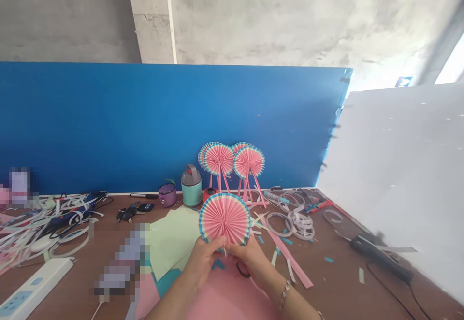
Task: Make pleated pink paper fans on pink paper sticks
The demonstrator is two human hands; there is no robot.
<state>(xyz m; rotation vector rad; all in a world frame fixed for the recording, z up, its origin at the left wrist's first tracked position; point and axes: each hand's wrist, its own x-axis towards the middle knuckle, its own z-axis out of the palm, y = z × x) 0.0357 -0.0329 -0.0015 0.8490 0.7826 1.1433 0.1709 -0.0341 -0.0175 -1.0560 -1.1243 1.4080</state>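
Observation:
Both my hands hold up a round pleated paper fan point(224, 217), pink with a blue rim, above the brown table point(333, 281). My left hand point(203, 261) pinches its base from the left, fingers closed. My right hand point(250, 258), with a bracelet at the wrist, pinches the base from the right. Several finished fans point(232, 161) on pink sticks lean against the blue board point(145, 122) behind.
Pink paper point(224, 300) and pale green paper point(174, 238) lie under my hands. A teal jar point(191, 186) and purple pot point(167, 194) stand at the back. Tape-strip curls point(297, 221), a glue gun point(380, 257), a power strip point(32, 288) and a white board point(398, 165) on the right surround.

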